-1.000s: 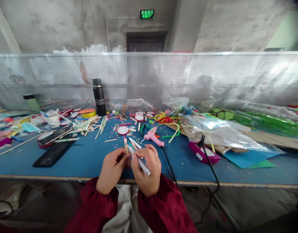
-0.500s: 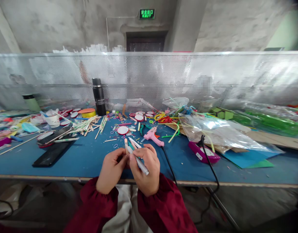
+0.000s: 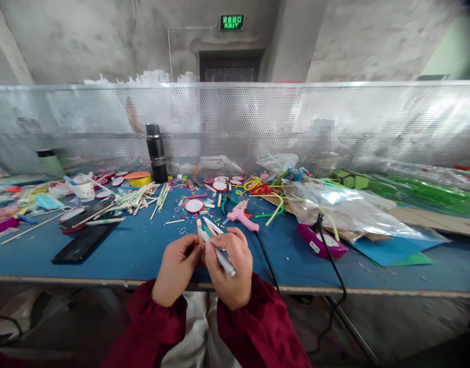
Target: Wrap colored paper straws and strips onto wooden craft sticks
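My right hand (image 3: pixel 231 266) is closed around a white marker pen (image 3: pixel 224 262), slanted with its narrow end up and to the left. My left hand (image 3: pixel 177 266) is closed close beside it, thumb and fingertips pinched together near the pen. What they pinch is mostly hidden; a pale peach stick end (image 3: pixel 199 224) shows just above the fingertips. Beyond the fingers, a white pen-like piece (image 3: pixel 212 225) and a teal one (image 3: pixel 206 231) are partly covered by my right hand. A pink glue gun (image 3: pixel 242 215) lies farther off to the right.
A red-rimmed white disc (image 3: pixel 194 206), teal-handled pliers (image 3: pixel 224 204) and loose wooden sticks (image 3: pixel 141 197) lie beyond my hands. Left are a black phone (image 3: pixel 85 243) and a black bottle (image 3: pixel 156 156). Right are a purple box (image 3: pixel 321 241), a black cable (image 3: pixel 334 271) and plastic bags (image 3: pixel 346 204).
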Demonstrator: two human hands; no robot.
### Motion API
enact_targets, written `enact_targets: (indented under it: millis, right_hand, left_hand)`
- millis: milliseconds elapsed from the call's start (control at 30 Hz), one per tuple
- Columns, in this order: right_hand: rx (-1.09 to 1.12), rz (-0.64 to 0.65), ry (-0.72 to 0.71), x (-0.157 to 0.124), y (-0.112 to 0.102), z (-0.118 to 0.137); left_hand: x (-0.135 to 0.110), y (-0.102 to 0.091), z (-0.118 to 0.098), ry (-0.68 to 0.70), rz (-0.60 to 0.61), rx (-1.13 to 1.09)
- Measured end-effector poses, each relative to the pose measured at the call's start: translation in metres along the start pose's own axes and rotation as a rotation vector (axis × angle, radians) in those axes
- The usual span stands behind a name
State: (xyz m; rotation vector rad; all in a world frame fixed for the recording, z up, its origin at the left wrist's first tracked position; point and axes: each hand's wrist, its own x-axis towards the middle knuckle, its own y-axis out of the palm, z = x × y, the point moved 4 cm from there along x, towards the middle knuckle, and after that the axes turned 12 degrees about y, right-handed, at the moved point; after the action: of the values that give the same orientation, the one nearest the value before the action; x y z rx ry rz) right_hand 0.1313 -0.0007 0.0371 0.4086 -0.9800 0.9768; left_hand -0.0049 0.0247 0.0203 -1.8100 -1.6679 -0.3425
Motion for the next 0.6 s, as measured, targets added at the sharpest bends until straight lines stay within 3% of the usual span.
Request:
enact_targets:
  millis: [600]
  right_hand:
    - [0.0, -0.001, -0.004, -0.0009, -0.0002, -0.0003]
  left_hand:
    - [-0.0002, 0.0008, 0.0005, -0.004, 0.008, -0.017]
